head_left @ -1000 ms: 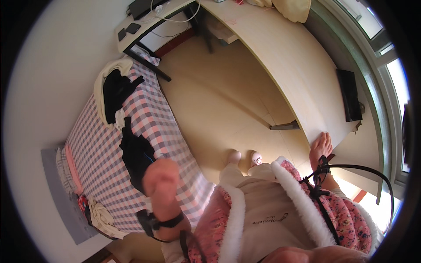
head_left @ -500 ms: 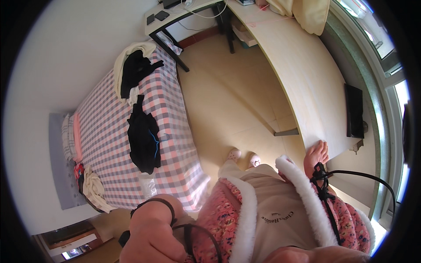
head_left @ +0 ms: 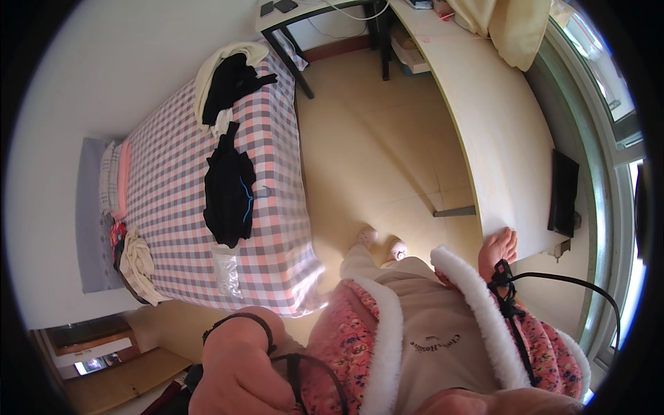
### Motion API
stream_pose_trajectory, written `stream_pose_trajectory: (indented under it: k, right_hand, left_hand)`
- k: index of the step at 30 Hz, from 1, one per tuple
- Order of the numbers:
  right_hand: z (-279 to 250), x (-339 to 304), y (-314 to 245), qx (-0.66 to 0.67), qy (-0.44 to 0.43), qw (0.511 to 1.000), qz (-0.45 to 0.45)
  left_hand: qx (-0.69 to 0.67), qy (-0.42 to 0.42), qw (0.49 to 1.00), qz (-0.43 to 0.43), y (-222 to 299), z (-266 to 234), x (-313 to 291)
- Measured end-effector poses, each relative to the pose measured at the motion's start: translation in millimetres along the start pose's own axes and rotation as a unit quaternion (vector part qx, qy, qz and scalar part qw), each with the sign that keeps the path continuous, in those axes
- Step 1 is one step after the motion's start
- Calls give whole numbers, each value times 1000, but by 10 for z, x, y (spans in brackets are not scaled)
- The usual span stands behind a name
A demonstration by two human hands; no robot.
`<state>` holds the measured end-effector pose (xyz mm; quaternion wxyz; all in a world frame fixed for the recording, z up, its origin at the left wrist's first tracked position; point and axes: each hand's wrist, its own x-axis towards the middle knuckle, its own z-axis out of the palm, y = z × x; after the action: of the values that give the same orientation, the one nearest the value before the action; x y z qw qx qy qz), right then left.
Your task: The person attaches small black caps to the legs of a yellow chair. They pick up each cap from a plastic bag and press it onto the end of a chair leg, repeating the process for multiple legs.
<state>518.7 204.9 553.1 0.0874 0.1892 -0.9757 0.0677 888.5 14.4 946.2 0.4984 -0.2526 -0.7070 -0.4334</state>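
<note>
Head camera view, looking down past a pink floral jacket with white fluffy trim [head_left: 481,321]. Left hand [head_left: 238,377] looms large at the lower edge, raised close to the lens behind a dark wrist strap [head_left: 242,319]; its fingers are cut off, so whether it grips anything cannot be told. Right hand [head_left: 498,247] lies on the near corner of a long pale desk [head_left: 508,142], fingers extended, grasping nothing visible; its palm side is hidden. Dark cord at that wrist covers part of the cuff.

Left of the body, a bed with a checked cover [head_left: 173,159] carries a black garment [head_left: 228,190] with a blue line, its shape hard to read, and a clear plastic packet [head_left: 227,271], nearest the left hand, blurred by shine. Glare washes out the window [head_left: 633,187] at far right, and the top edge crops a small table [head_left: 304,15] and a cream cloth [head_left: 515,31].

Tan floor [head_left: 373,131] opens between the bed's side and the desk's long front edge, narrowing toward two pale shoes [head_left: 398,250]; a desk leg [head_left: 455,211] juts into it.
</note>
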Motion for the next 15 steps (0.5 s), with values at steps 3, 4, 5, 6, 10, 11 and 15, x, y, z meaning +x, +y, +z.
stream_pose_trajectory:
  k: [3,4,5,6,10,11,15]
  right_hand:
    - [3,35,37,-9,5,1000,-6]
    - [-5,36,41,-21,7,1000,-6]
    - [-8,47,51,-40,-1,999,1]
    - [-13,52,56,-32,9,999,-4]
    - [-50,89,45,-25,19,999,-7]
    - [-71,70,21,-34,12,999,0]
    - [-107,83,-6,-41,28,999,-12]
  left_hand:
    - [-16,-8,999,46,-18,-8,-32]
    - [-12,-20,998,62,-7,-43,-64]
    - [-8,-18,998,62,18,-71,-104]
    - [9,7,999,45,47,-112,-161]
    - [160,224,952,-132,172,-200,-608]
    - [213,285,898,-258,174,-281,-794]
    - [181,325,653,-660,-182,-513,-1822]
